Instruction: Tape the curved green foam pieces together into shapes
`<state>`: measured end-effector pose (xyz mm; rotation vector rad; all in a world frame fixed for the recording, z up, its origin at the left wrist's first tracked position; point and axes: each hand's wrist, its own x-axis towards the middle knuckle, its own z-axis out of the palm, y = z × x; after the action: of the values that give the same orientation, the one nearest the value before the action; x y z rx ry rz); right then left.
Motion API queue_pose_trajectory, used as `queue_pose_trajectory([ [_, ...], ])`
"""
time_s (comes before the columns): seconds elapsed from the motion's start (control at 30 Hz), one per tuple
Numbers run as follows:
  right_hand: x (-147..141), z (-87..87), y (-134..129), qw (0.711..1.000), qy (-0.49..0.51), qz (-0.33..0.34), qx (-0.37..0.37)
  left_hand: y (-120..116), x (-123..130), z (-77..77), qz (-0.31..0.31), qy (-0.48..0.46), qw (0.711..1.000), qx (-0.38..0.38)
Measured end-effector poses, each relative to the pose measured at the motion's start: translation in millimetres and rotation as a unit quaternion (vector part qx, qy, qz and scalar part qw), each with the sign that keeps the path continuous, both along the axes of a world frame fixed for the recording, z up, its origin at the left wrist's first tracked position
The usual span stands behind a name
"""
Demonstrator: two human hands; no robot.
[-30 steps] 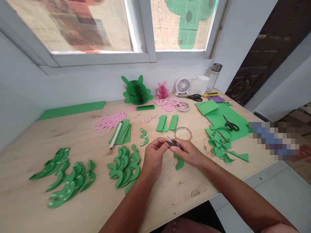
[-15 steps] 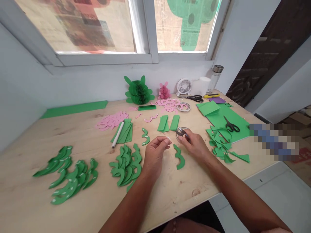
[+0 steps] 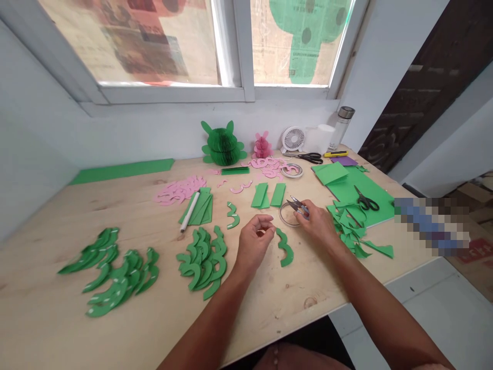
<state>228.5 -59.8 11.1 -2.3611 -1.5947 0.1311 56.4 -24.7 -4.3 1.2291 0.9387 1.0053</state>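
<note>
My right hand is closed around a pair of thread snips, whose blades point up and left and stand apart. Just under the snips is a thin roll of tape. My left hand is curled, thumb and fingers drawn together; a pale spot shows at the fingertips, too small to make out. Right beside those fingertips a wavy green paper piece lies on the table. Another wavy green strip with white tape bits lies left of my left hand.
Heaps of wavy green cutouts lie at left, some with white bits. Behind are pink cutouts, a white marker and folded green cards. Green scraps and black scissors lie right.
My right hand has shifted slightly right and up, and the snips' blades now show clearly apart, off the tape roll. My left hand has moved a little right, its fingers slightly looser.
</note>
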Motion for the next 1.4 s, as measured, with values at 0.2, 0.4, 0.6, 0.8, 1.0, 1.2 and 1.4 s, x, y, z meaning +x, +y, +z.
queue_pose_trajectory([
  [0.2, -1.1, 2.9, -0.3, 0.998, -0.042, -0.007, -0.047, -0.2, 1.5, -7.1, -0.032, 0.043, 0.998, 0.035],
  [0.4, -3.2, 4.4, -2.3, 0.996, -0.076, 0.003, -0.053, 2.7, 0.5, -10.2, -0.032, 0.040, 0.998, 0.034],
  [0.6, -4.6, 5.1, -3.7, 0.993, -0.097, -0.007, -0.064, 1.8, 1.3, -7.6, -0.025, 0.027, 0.999, 0.015],
  [0.8, -4.4, 5.7, -4.0, 0.993, -0.093, -0.007, -0.079, 2.0, 1.3, -7.7, -0.028, 0.024, 0.999, 0.011],
  [1.0, -3.6, 3.9, -5.3, 0.993, -0.094, 0.005, -0.064, 2.2, 1.2, -8.6, -0.032, 0.027, 0.999, 0.017],
  [1.2, -2.1, 3.9, -5.7, 0.994, -0.087, 0.006, -0.066, 1.5, 1.3, -6.6, -0.023, 0.017, 1.000, 0.006],
  [1.4, 3.1, 2.5, -3.5, 0.999, 0.002, 0.024, 0.032, 1.2, 2.0, -6.0, -0.012, -0.014, 1.000, -0.010],
])
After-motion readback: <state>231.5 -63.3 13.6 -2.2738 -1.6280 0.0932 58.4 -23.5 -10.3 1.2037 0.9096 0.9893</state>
